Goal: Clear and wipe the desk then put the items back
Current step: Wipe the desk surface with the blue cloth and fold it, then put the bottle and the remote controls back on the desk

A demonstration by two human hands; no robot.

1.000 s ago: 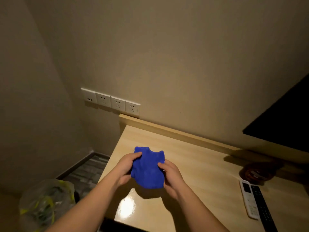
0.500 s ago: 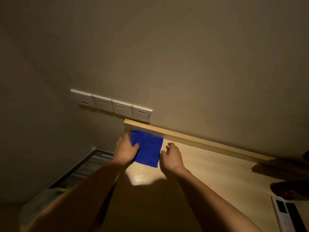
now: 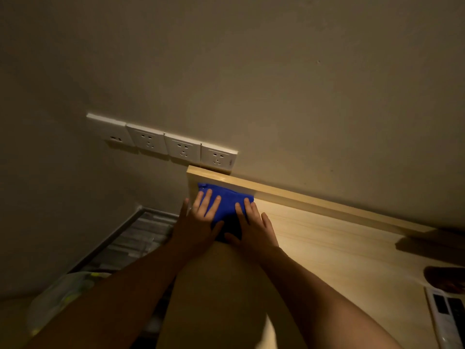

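A blue cloth [image 3: 227, 205] is pressed flat on the desk [image 3: 314, 248] just left of the frame's centre, in the desk's far left corner, against the raised back edge [image 3: 289, 196]. The left hand [image 3: 198, 222] is laid on the cloth's left part with fingers straight and spread, its little finger hanging past the desk's left edge. The right hand [image 3: 251, 226] is laid on the cloth's right part, fingers likewise extended; nothing is gripped by either hand. The thumbs lie close together at the cloth's near edge.

A row of four white sockets [image 3: 163, 143] is seen on the wall in the left middle of the frame, just above the desk corner. Two remotes [image 3: 448, 316], one white and one dark, are seen at the lower right edge, with a dim brown object [image 3: 445, 277] just above them that cannot be made out. A plastic bag [image 3: 60, 295] is seen on the floor at lower left.
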